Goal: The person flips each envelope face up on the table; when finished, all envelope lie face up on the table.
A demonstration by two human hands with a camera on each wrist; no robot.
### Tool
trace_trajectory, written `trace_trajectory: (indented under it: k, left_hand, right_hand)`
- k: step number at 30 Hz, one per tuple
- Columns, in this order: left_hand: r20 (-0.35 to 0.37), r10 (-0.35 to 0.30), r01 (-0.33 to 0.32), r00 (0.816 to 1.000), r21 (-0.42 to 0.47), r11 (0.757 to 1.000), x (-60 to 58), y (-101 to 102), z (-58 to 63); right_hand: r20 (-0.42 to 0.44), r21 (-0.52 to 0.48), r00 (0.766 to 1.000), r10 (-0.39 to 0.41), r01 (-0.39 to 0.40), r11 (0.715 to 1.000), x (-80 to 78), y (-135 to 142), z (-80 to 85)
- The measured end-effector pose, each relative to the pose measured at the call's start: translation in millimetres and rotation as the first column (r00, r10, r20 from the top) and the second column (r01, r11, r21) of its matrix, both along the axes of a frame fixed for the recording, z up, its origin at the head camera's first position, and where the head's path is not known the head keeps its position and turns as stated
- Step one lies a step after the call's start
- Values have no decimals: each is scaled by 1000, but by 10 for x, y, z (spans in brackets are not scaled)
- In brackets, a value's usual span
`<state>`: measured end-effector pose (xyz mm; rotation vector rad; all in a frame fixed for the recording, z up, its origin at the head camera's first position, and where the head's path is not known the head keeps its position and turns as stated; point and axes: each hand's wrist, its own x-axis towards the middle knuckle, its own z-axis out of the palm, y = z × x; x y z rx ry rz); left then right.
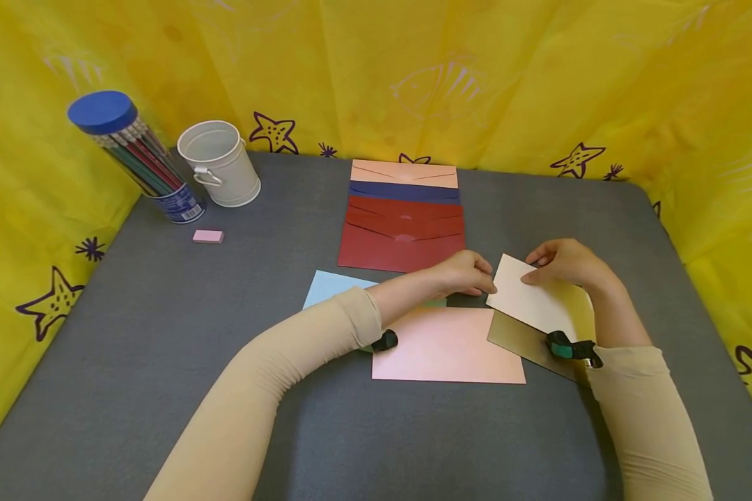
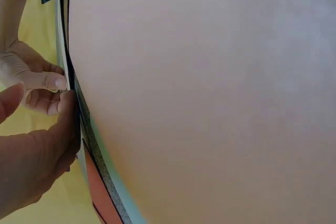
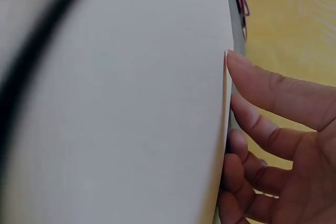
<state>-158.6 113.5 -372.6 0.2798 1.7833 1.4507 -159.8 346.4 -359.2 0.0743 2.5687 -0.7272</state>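
Observation:
My right hand [image 1: 567, 263] pinches the far edge of a cream envelope [image 1: 526, 292], thumb on top and fingers beneath. The right wrist view shows the thumb [image 3: 273, 87] pressing on that edge. My left hand [image 1: 464, 273] is at the envelope's left corner, with its fingertips by the corner. In the left wrist view the left thumb [image 2: 9, 100] stands apart from the fingers. Partly under the cream envelope lies a gold envelope [image 1: 520, 337]. A pale pink envelope [image 1: 445, 348] lies to its left. A light blue envelope [image 1: 332, 287] is partly hidden behind my left forearm.
Farther back, red envelopes [image 1: 388, 247], a dark blue envelope [image 1: 404, 191] and a peach envelope [image 1: 404, 172] overlap in a column. At back left are a tub of pencils [image 1: 144, 156], a white metal bucket [image 1: 225, 167] and a pink eraser [image 1: 208, 236]. Yellow curtain surrounds the table.

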Motion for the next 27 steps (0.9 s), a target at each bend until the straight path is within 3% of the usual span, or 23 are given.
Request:
trace_trajectory:
  k: [10,21,27]
  left_hand:
    - [-1,13,-13,1000,-11,1000,0,12,-22]
    - [-7,-14,14,1000,-25,1000,-12,9,-17]
    - [-55,-6,5,998,-20,1000,-34,-34,5]
  right_hand:
    - [-12,70,998,63,-62,996,0,-119,30]
    - [-99,-60,993,68,-74,995,-21,-125,28]
    - [-205,-95,977,51,-72,993,10,-214,102]
